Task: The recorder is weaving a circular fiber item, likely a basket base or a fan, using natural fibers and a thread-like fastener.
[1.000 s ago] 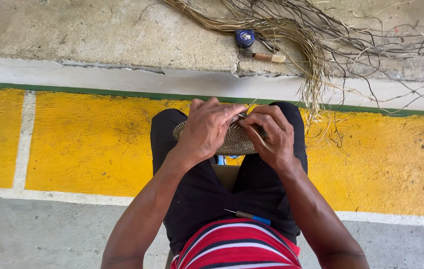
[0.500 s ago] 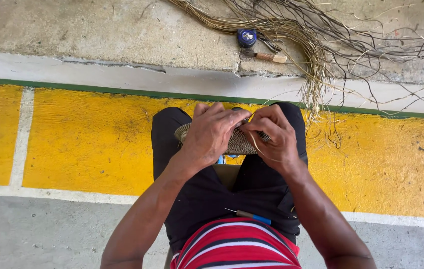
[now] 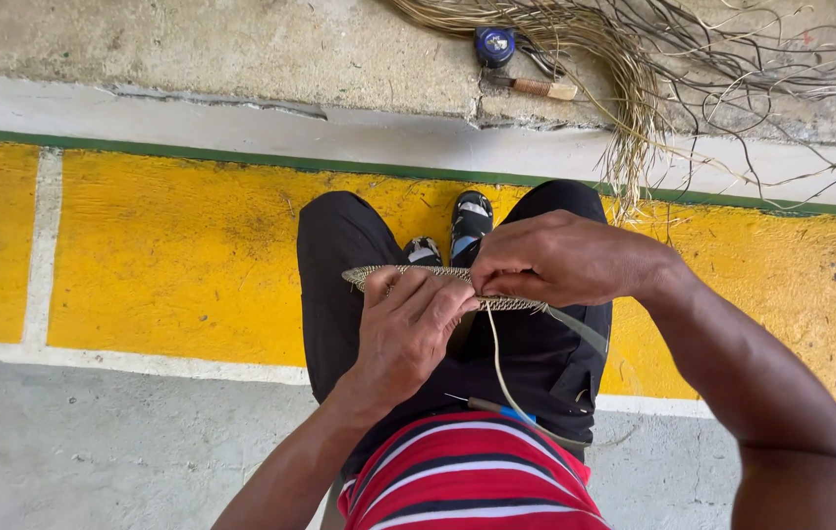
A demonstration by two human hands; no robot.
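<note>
A flat woven fibre disc (image 3: 369,276) lies edge-on over my knees. My left hand (image 3: 408,329) grips its near rim from below, fingers curled round the weave. My right hand (image 3: 545,260) is closed over the disc's right side, pinching a pale fibre strand (image 3: 498,368) that hangs down in a loop toward my lap. I sit in black trousers (image 3: 334,265) and a red striped shirt (image 3: 472,476).
A bundle of loose dry fibres (image 3: 634,59) is spread on the concrete ledge ahead, beside a small blue round object (image 3: 494,44) and a wooden-handled tool (image 3: 536,87). Below the ledge runs a yellow painted strip (image 3: 172,245). A thin blue-handled tool (image 3: 501,409) rests on my lap.
The disc has tipped from nearly face-up to edge-on. My left hand slid to the near rim, my right hand shifted right, and a strand now hangs in a loop.
</note>
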